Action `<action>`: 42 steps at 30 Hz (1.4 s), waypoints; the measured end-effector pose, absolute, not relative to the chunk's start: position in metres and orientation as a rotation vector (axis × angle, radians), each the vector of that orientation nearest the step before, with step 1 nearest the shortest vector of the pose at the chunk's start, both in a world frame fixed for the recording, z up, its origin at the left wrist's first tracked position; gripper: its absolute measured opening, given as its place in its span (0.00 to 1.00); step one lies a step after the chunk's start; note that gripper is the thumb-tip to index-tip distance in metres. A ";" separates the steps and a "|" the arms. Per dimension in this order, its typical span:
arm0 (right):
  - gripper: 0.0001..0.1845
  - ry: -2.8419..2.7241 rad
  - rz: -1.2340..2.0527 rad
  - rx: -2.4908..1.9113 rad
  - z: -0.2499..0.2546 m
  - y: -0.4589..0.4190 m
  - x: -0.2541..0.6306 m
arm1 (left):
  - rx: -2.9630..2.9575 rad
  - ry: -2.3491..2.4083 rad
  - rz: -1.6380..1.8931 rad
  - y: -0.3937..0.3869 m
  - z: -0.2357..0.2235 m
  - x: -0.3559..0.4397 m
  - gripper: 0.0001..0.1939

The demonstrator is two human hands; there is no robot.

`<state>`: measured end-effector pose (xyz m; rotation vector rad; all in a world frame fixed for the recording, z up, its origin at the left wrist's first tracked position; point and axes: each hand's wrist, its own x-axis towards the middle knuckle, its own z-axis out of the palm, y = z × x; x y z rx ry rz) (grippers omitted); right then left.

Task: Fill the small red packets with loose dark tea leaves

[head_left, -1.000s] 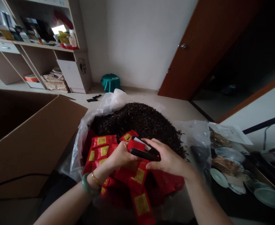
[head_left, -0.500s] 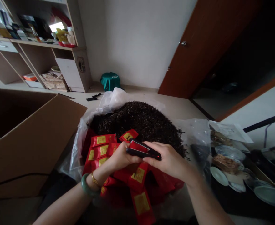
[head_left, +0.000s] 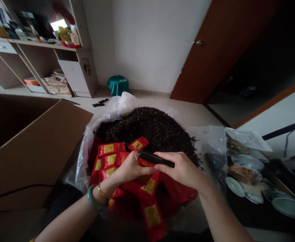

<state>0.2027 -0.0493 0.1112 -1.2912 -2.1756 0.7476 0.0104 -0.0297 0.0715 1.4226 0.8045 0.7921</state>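
Observation:
My right hand (head_left: 181,168) is wrapped round a black handheld bag sealer (head_left: 156,158), whose jaws are pressed together. A red packet (head_left: 146,163) shows just below the sealer, its top edge hidden by the jaws. My left hand (head_left: 133,168) pinches that packet at the sealer's far end; its fingertips are partly hidden. A jade bangle and a gold bracelet circle the left wrist. Under both hands lie several red packets with yellow labels (head_left: 152,216). They rest against a heap of dark, dry tea leaves (head_left: 154,129) in a clear plastic bag (head_left: 83,158).
On the left stands an open cardboard box (head_left: 44,144). To the right, a dark tray holds a lidded bowl (head_left: 246,164) and small dishes (head_left: 289,205). Behind are a shelf unit (head_left: 74,75), a green cloth-covered object (head_left: 117,85) and a brown door (head_left: 207,50).
The sealer's jaws, apart half a second ago with a red light showing, have come together. Both hands stay in nearly the same place.

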 end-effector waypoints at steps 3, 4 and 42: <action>0.18 -2.133 0.693 -1.297 0.107 -0.048 0.201 | 1.426 0.810 0.802 -0.029 0.071 0.010 0.14; 0.18 -2.125 0.684 -1.297 0.105 -0.048 0.201 | 1.437 0.813 0.804 -0.028 0.072 0.009 0.15; 0.09 -2.201 0.579 -1.226 0.112 -0.047 0.202 | 1.534 0.901 0.717 -0.025 0.072 0.007 0.15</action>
